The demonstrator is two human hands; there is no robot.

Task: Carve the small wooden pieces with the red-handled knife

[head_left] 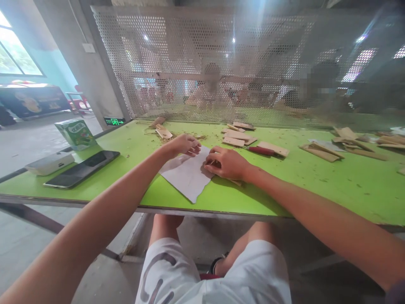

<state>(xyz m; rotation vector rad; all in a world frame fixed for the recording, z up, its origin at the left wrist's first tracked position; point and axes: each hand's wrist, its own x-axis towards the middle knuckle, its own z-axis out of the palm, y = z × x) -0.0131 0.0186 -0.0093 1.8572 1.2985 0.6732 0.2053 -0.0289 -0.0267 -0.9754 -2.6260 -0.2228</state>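
A white sheet of paper (190, 177) lies at an angle on the green table in front of me, its lower corner slightly ragged. My left hand (185, 145) is over the paper's upper part, fingers loosely bent and apart, with nothing seen in them. At the paper's right edge is my right hand (226, 163), its fingers curled in toward the thumb. Whatever those fingers may hold is hidden. Part of a thin wooden piece (236, 182) shows beneath the right hand. Beyond that hand lies a red-handled tool (261, 150) among flat wooden pieces (238, 136).
A phone (84, 169), a white box (50, 162) and a green carton (76, 134) occupy the table's left end. More wooden pieces (321, 152) lie at right. Shavings and a wooden piece (163, 131) are at the back. A perforated metal screen (196, 63) borders the far edge.
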